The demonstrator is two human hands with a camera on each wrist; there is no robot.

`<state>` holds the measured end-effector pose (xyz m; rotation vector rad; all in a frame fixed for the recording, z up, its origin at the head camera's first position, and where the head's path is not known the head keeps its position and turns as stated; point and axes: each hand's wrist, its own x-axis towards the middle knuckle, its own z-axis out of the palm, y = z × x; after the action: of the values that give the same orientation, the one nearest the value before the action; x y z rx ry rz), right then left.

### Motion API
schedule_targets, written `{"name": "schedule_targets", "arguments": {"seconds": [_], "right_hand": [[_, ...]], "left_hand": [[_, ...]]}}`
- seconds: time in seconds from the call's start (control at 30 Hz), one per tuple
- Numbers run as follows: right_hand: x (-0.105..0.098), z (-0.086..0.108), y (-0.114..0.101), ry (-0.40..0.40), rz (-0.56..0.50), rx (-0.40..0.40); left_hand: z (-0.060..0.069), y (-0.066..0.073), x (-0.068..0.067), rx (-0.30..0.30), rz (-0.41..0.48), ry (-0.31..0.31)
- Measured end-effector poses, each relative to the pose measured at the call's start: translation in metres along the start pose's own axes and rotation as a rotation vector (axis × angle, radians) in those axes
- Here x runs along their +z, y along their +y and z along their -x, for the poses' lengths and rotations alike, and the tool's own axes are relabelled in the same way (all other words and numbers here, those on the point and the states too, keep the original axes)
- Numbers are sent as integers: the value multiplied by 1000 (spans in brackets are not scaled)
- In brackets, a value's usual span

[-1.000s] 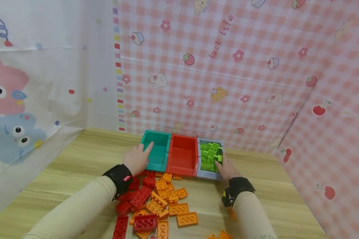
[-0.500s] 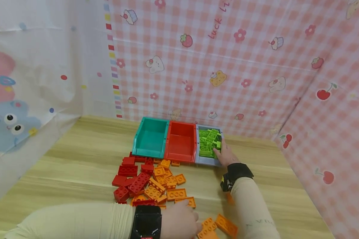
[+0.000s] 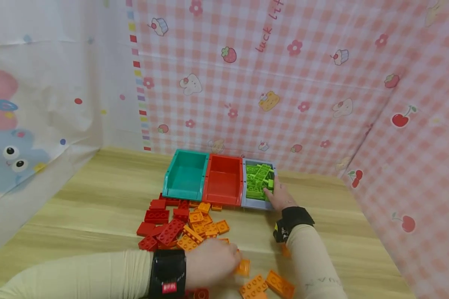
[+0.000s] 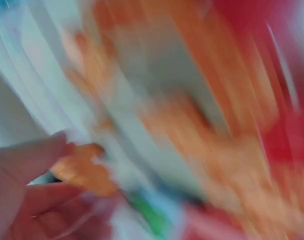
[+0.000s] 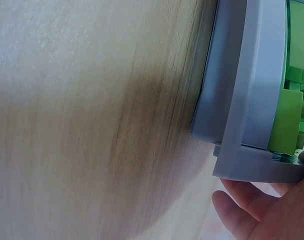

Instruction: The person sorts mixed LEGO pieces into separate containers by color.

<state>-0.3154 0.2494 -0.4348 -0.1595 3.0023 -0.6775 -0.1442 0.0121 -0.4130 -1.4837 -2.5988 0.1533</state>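
My left hand (image 3: 214, 262) reaches across the front of the table. In the blurred left wrist view, its thumb and fingers pinch an orange toy building brick (image 4: 84, 170). Another orange brick (image 3: 243, 268) shows by the fingertips in the head view, and several lie behind the hand. My right hand (image 3: 282, 196) grips the right side of the grey bin (image 3: 256, 204), thumb over the inside and fingers outside the wall. Heaped in that bin are several lime green bricks (image 3: 261, 174). Left of it stand a red bin (image 3: 223, 185) and a teal bin (image 3: 187, 176), both bare inside.
Several red bricks (image 3: 157, 216) and orange bricks (image 3: 200, 227) lie piled before the bins. Loose orange bricks (image 3: 280, 284) are nearer the front, between the forearms. Wooden tabletop (image 3: 86, 207) stretches to the left. A checked cloth (image 3: 209, 104) hangs behind the bins.
My left hand has left the teal bin and come down and right to the orange bricks, where it now pinches one. The right hand stays on the grey bin. The head view has tilted down.
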Motion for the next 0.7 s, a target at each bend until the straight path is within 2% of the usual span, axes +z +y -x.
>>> {"name": "schedule_targets", "arguments": {"seconds": [0.07,0.13,0.23,0.3,0.4,0.5,0.57,0.63,0.67,0.7], "right_hand": [[1,0,0,5,-11,0],[3,0,0,17,-13,-3],[8,-2,2,20,-11,-2],[10,-2,3,12,-14,4],[12,-1,3,0,-25,14],[12,-2,4,4,-38,29],[11,-4,5,8,-42,31],[10,-5,6,10,-43,32],[9,-6,7,13,-43,30],[8,-7,8,12,-42,30]], "left_hand": [[-14,-31,-5,-133,-61,63],[-29,-65,-2,-278,-102,101],[-49,-109,14,-442,-95,99],[-58,-125,26,-516,-52,65],[-68,-135,39,-567,-14,18],[-79,-133,41,-593,39,-1],[-89,-137,48,-578,70,-14],[-100,-143,55,-563,113,-73],[-106,-153,71,-529,115,-69],[-112,-157,78,-519,124,-94]]}}
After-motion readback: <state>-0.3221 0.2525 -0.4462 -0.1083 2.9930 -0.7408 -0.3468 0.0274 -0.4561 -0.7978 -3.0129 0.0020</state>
